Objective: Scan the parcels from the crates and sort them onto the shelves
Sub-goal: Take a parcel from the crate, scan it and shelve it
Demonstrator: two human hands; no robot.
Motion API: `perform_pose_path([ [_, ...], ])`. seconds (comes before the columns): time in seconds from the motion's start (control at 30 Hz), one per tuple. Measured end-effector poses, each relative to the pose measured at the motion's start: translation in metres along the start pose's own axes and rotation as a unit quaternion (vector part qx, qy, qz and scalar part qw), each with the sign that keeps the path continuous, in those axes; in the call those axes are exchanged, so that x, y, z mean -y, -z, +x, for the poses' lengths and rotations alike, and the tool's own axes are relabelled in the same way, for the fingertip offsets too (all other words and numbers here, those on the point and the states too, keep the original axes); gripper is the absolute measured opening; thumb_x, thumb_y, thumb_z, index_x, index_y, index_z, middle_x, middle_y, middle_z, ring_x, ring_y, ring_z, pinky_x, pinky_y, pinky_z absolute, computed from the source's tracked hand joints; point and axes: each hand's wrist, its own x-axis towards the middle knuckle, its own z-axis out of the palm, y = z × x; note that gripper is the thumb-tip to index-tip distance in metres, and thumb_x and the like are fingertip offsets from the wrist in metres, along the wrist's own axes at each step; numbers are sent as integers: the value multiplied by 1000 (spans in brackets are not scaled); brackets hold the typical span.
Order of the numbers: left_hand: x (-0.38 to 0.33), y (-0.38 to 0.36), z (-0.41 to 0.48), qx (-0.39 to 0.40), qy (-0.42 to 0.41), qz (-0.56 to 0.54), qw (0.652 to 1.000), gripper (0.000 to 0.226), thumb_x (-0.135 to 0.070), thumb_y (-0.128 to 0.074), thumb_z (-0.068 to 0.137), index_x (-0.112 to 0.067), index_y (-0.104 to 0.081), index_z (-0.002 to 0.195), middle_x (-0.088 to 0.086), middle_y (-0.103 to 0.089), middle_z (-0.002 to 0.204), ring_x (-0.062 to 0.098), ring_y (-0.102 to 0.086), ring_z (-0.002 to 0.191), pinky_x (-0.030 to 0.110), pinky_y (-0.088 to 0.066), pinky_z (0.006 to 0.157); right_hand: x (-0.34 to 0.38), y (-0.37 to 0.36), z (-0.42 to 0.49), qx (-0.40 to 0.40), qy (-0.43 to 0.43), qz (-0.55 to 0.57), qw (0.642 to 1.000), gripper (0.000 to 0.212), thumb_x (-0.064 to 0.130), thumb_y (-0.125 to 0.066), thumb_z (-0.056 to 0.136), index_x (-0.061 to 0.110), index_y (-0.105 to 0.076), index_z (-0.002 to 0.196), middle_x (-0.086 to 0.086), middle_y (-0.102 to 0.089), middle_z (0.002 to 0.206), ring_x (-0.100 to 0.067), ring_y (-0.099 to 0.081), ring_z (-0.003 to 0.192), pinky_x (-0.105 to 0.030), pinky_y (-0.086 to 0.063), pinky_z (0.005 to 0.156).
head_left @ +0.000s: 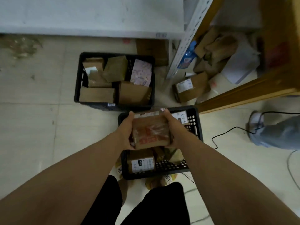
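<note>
We hold a brown box (151, 132) in both hands, just above the near crate (197, 127). Our left hand (125, 132) holds the box's left side and our right hand (173, 129) holds its right side. Each grip is closed round the box, with the fingers curled over its edges. The box has red marks and clear tape on top.

Under it, inside the near crate, lies a labelled box (142, 163). The far crate (78, 78) sits on the floor a little way ahead. It is full of brown parcels and holds one pink parcel (142, 73).

On the right stands a shelf (243, 93) with more boxes at the bottom. A floor box (190, 89) with a white label lies beside it. A black cable (227, 132) runs across the floor near another person's leg (279, 135) in blue jeans.
</note>
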Motion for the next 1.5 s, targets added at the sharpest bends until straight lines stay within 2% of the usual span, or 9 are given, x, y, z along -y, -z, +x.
perform_pose_path([
  [0.23, -28, -12, -174, 87, -95, -14, 992, 58, -55, -46, 102, -13, -61, 138, 40, -54, 124, 58, -45, 126, 50, -37, 112, 44, 11, -174, 46, 104, 29, 993, 39, 47, -64, 90, 17, -68, 115, -13, -74, 110, -34, -68, 104, -54, -52, 98],
  [0.5, -75, -1, -279, 107, -225, 62, 966, 63, -24, -87, 63, -12, -66, 122, 15, -66, 125, 37, -59, 120, 57, -45, 107, 77, 19, -283, 49, 239, -14, 970, 26, 30, -61, 83, 13, -74, 98, -14, -76, 101, -36, -68, 100, -48, -54, 91],
  [0.63, -94, -1, -313, 127, -314, 83, 937, 65, -13, -85, 59, -17, -70, 122, 12, -72, 122, 35, -63, 119, 59, -47, 105, 101, 30, -314, 17, 306, -90, 947, 11, 31, -63, 83, 24, -68, 77, -1, -65, 70, -16, -60, 61, -34, -48, 68],
  [0.7, -98, -5, -328, 145, -347, 61, 924, 65, -9, -81, 62, -19, -68, 124, 12, -73, 120, 35, -65, 116, 60, -50, 100, 111, 33, -329, 24, 320, -86, 943, 29, 49, -69, 84, 25, -62, 99, 3, -66, 77, -14, -62, 68, -33, -47, 61],
  [0.8, -100, -12, -342, 166, -395, -3, 904, 83, -4, -85, 59, -16, -57, 135, 15, -71, 122, 36, -66, 113, 53, -59, 82, 116, 32, -347, 33, 318, -83, 944, 79, 70, -73, 75, 34, -43, 138, 0, -55, 130, -30, -54, 121, -50, -53, 78],
  [0.9, -96, -26, -350, 177, -415, -86, 888, 93, -3, -87, 58, -20, -49, 141, 15, -70, 125, 36, -64, 115, 50, -60, 73, 117, 28, -361, 95, 320, -84, 939, 94, 72, -78, 65, 50, -31, 143, -3, -43, 133, -40, -46, 131, -63, -45, 98],
  [1.23, -75, -78, -374, 215, -448, -100, 862, 72, -17, -80, 70, -15, -53, 136, 13, -64, 121, 34, -61, 114, 62, -55, 84, 157, 54, -388, 141, 416, -14, 898, 100, 38, -96, 62, 60, -33, 136, -5, -51, 138, -38, -54, 121, -69, -50, 90],
  [1.33, -91, -70, -376, 177, -455, -88, 868, 108, -29, -89, 63, -19, -32, 154, 13, -60, 132, 33, -60, 118, 53, -57, 67, 164, 82, -394, 120, 431, -37, 894, 103, 32, -93, 65, 56, -31, 143, -6, -53, 134, -35, -55, 118, -64, -54, 86],
  [1.5, -110, -62, -380, 137, -458, 79, 875, 159, -37, -102, 34, -42, -4, 159, 8, -46, 153, 33, -45, 139, 60, -49, 95, 172, 125, -392, 141, 414, -96, 894, 88, 24, -88, 72, 43, -41, 144, -9, -61, 132, -32, -61, 116, -53, -57, 81],
])
